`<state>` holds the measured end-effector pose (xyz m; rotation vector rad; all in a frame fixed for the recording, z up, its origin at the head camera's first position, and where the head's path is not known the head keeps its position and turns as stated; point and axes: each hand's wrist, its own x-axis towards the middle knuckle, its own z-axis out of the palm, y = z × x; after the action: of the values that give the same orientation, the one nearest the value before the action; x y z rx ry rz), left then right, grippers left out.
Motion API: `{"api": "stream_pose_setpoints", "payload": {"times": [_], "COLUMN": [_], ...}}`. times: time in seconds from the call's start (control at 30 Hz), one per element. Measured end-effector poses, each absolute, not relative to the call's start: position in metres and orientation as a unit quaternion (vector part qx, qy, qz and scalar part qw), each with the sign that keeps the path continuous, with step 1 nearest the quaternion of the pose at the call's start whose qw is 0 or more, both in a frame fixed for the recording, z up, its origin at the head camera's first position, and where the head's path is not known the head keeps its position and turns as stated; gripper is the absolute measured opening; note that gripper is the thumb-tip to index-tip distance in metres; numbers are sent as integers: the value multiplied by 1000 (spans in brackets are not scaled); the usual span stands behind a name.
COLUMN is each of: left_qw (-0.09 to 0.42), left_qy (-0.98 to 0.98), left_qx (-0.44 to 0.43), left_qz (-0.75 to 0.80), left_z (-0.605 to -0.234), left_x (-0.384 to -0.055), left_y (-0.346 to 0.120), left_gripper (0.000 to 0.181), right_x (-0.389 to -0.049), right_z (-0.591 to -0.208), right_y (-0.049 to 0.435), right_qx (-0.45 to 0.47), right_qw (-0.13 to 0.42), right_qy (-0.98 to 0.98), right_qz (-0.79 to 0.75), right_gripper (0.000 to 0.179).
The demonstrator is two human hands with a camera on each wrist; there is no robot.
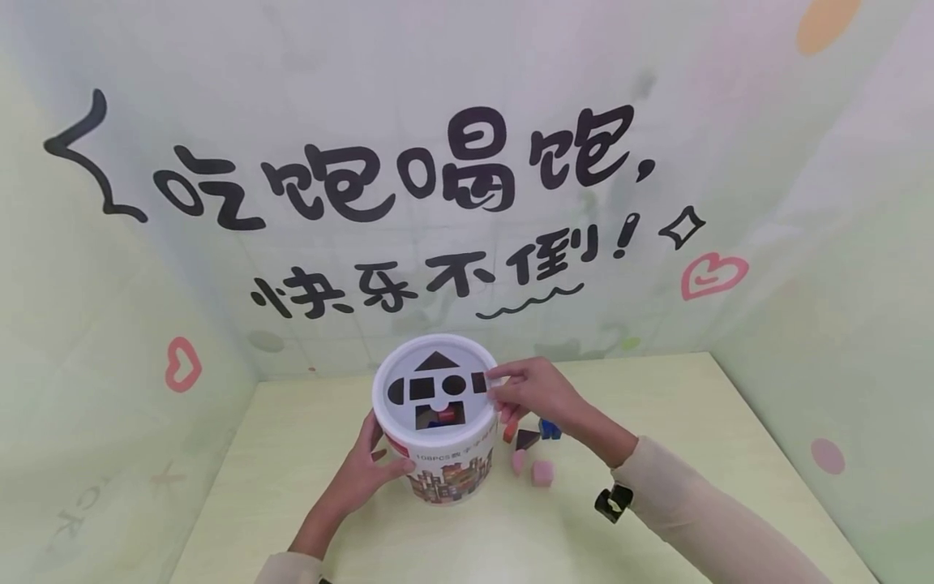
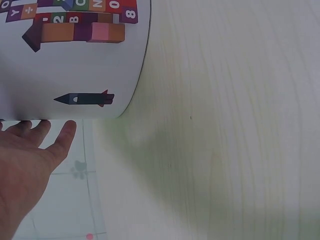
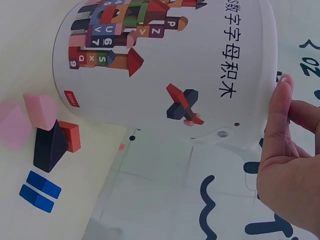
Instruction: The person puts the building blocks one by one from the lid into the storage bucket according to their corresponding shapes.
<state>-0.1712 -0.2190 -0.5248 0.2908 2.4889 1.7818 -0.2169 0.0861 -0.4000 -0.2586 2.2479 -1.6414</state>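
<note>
A white round bucket (image 1: 474, 478), printed with colourful toy blocks, stands upright before me. Its white lid (image 1: 394, 410) has dark cut-outs: a triangle, a half-round, a round and several four-sided holes. Red and blue bits show through the front hole. My left hand (image 1: 361, 470) holds the bucket's left side, thumb across the front and fingers round behind. At the lid's right edge, by the rightmost hole, are the fingertips of my right hand (image 1: 536, 393). In the right wrist view those fingers (image 3: 277, 115) lie nearly straight along the rim, with no block visible there.
Loose blocks lie on the pale wooden table (image 1: 292, 454) right of the bucket: a pink block (image 1: 542, 473), a dark triangular block (image 3: 49, 147), a red-orange block (image 3: 71, 136) and blue blocks (image 3: 40, 191). Behind stands a printed wall cloth (image 1: 438, 65) with large black characters.
</note>
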Motion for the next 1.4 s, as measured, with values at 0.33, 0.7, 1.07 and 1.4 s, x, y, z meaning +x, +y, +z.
{"api": "stream_pose_setpoints", "payload": {"times": [0.33,0.7,1.07,1.4], "left_qw": [30,32,28,31], "left_qy": [807,807,805,805], "left_qx": [97,96,100,97], "left_qz": [582,582,585,585], "left_z": [-527,-527,-528,-527], "left_x": [-172,-172,-172,-171], "left_y": [-219,-218,-219,-219], "left_gripper": [103,104,103,103], "right_x": [-230,-242,-253,-249], "right_z": [-414,-450,-481,-505], "right_y": [110,132,147,157], "right_qx": [-88,-35,2,18], "right_qw": [168,157,153,140], "right_qy": [778,789,796,812], "right_qz": [-598,-593,-586,-567], "right_gripper": [36,35,34,36]}}
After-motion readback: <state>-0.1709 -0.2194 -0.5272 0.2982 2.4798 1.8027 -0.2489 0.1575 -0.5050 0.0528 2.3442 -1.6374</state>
